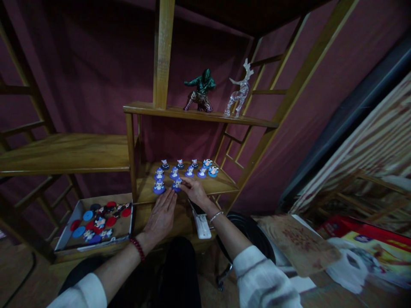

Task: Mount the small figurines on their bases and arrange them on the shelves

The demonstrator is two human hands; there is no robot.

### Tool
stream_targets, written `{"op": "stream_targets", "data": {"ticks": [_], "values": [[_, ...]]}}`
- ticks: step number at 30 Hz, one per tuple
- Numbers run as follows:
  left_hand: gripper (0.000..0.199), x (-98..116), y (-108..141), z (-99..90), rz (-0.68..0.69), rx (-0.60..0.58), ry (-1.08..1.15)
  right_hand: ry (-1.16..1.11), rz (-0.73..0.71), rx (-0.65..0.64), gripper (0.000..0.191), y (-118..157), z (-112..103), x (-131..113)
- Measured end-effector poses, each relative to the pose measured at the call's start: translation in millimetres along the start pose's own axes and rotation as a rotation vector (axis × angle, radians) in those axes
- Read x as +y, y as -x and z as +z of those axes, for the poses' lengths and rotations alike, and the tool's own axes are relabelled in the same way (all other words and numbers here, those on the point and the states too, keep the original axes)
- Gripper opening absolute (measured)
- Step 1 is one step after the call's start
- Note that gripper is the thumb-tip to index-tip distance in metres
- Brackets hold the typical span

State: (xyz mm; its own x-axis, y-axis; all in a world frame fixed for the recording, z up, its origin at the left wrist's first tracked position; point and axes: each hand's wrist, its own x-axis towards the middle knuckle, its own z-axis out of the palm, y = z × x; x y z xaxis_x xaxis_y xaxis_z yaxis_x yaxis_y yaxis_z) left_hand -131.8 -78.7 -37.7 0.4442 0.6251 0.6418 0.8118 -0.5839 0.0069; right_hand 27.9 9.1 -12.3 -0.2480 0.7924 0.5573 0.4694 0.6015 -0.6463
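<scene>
On shelf (221, 185): standing figurines (159, 186) | left of shelf: boxed figurines (100, 221) remain | our right hand (195, 192) half-curled, left hand (161, 216) straighter; grips we cannot tell

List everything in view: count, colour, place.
Wall: one, maroon, behind
Shelving: one, brown, centre
Statue: one, greenish, upper shelf
Deer: one, clear, upper shelf
Figurines: eleven, purple, black, blue, lower shelf
Box: one, white, lower left
Toys: several, mixed, inside box
Slab: one, white, lower centre
Chair: one, black, bottom
Cardboard: one, brown, right
Bag: one, white, right
Packaging: some, red-yellow, right
Bracelets: two, red, silver, worn
Sleeves: two, white, bottom
Left hand: one, near figurines
Right hand: one, near figurines
</scene>
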Motion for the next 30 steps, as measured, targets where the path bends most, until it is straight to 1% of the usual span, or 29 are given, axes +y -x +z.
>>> {"op": "stream_targets", "data": {"ticks": [5, 10, 17, 21, 30], "values": [[0.049, -0.9, 0.2, 0.2, -0.002, -0.015, 0.013, -0.005, 0.014, -0.003, 0.025, 0.1, 1.0, 3.6], [0.050, -0.4, -0.3, 3.5, -0.025, 0.005, 0.031, -0.070, 0.021, -0.008, 0.032, 1.1, 1.2, 6.0], [0.053, 6.6, -5.8, 5.6, -0.101, -0.023, 0.034, -0.020, 0.038, -0.026, 0.033, 2.2, -1.1, 5.3], [0.054, 7.8, -7.5, 7.1, -0.110, -0.038, 0.022, -0.033, 0.034, -0.038, 0.032, 2.4, -1.8, 4.8], [0.053, 5.4, -5.3, 13.2, -0.105, -0.020, 0.024, 0.025, 0.033, -0.045, 0.032, 2.0, -1.9, 3.0]]}}
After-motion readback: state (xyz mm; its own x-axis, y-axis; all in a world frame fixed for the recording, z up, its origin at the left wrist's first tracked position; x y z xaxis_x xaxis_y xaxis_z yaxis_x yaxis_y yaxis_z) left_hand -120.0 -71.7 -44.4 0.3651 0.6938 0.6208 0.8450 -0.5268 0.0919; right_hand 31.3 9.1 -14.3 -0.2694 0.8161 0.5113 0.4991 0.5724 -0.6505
